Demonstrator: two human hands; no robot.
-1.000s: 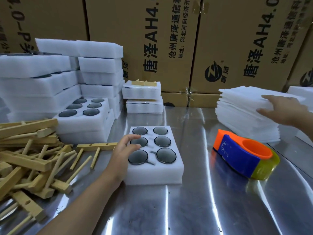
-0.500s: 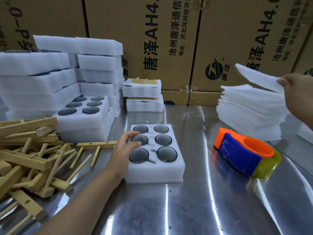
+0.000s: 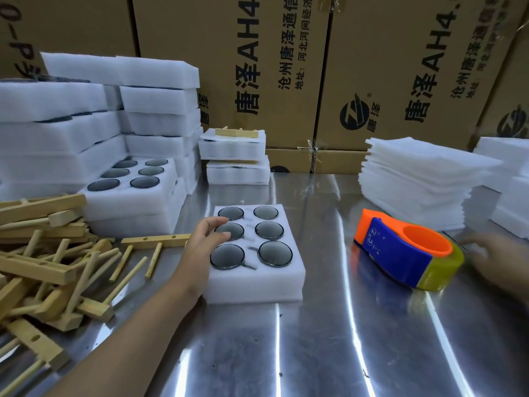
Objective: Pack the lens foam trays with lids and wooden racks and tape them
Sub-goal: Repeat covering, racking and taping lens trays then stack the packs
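Observation:
A white lens foam tray (image 3: 257, 287) with several dark round lenses in its pockets lies uncovered at the middle of the steel table. My left hand (image 3: 200, 245) holds its left side, with fingers curled over the top edge beside a lens. My right hand (image 3: 498, 259) is blurred, low over the table just right of the orange and blue tape dispenser (image 3: 400, 250); what it holds cannot be made out. A stack of thin white foam lids (image 3: 415, 181) stands behind the dispenser. Wooden racks and dowels (image 3: 43, 267) lie heaped at the left.
Foam trays (image 3: 86, 124) are stacked high at the back left, with one uncovered lens tray (image 3: 134, 196) in front of them. Two packed trays (image 3: 233, 150) with a wooden rack on top sit at the back. Cardboard boxes (image 3: 229, 67) wall off the far side.
My right hand lifted a foam sheet off the lid stack, then dropped down to the table beside the tape dispenser. My left hand stayed on the tray.

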